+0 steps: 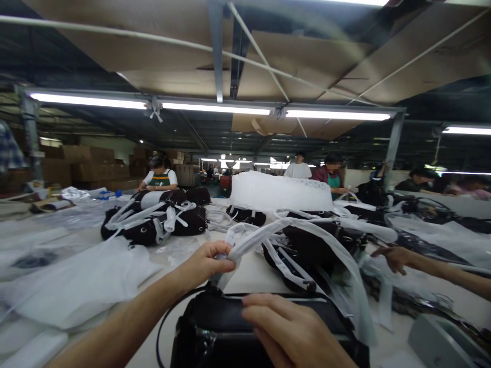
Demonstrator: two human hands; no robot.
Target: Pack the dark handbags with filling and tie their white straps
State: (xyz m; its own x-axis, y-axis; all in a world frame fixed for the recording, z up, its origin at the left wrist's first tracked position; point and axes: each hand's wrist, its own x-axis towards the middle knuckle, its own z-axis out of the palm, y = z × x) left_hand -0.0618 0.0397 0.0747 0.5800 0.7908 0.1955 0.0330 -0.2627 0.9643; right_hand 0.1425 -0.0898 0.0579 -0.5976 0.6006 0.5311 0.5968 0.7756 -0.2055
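Observation:
A black handbag (215, 312) stands in front of me, its zipped top facing up. Its long strap (264, 236), wrapped in thin white padding, arches over the bag and comes down on the right side. My left hand (209, 263) is closed around the left part of this strap, thumb on top. Across the top of the bag lies my right hand (293, 327), fingers stretched out and holding nothing. A thin black cord (163, 322) curves along the bag's left side.
Black bags with wrapped straps (192, 220) lie farther left, and more bags (307, 240) lie ahead. White foam sheets (280, 190) are stacked behind. Wrapping sheets (88, 286) cover the left. A co-worker's hand (397, 258) reaches in from the right, above a grey tape dispenser-like object (441, 342).

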